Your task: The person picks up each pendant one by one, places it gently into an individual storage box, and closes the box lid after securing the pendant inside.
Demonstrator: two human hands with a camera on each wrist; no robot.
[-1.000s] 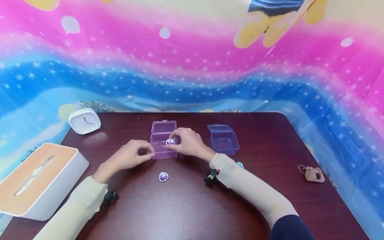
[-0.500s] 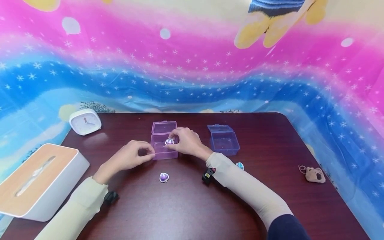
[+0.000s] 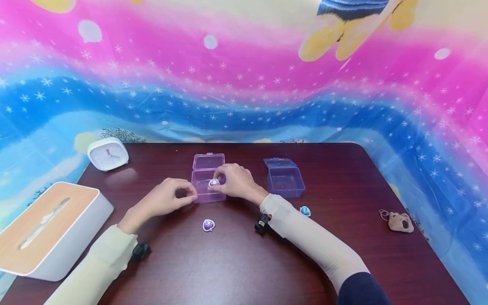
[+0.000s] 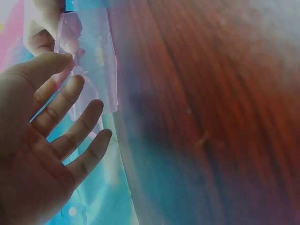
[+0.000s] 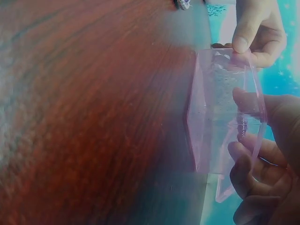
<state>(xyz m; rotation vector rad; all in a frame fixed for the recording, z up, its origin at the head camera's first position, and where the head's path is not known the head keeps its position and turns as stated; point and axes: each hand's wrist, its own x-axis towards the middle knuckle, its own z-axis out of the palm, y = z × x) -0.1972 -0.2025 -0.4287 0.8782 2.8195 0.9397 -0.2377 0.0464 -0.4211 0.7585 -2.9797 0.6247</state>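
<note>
A clear pink plastic box (image 3: 209,197) stands with its lid raised at the back. At its left front corner my left hand (image 3: 166,197) pinches the rim between thumb and forefinger; the other fingers are spread in the left wrist view. My right hand (image 3: 239,182) reaches over the box's right side. Its thumb and fingers pinch a purple heart-shaped gem (image 3: 214,182) with a white beaded edge, low inside the box opening. Through the pink wall, the right wrist view shows the gem's beaded edge (image 5: 242,127). Another purple heart gem (image 3: 208,225) lies on the table before the box.
A clear blue box (image 3: 286,183), lid up, stands to the right. A blue heart gem (image 3: 305,211) lies below it, beside my right sleeve. A white clock (image 3: 108,155) and tissue box (image 3: 81,237) are at the left; a small brown pouch (image 3: 399,222) is far right.
My right hand has shifted slightly left and lower into the pink box with the purple heart gem. The blue heart gem shows more fully past the sleeve. My left hand stays put.
</note>
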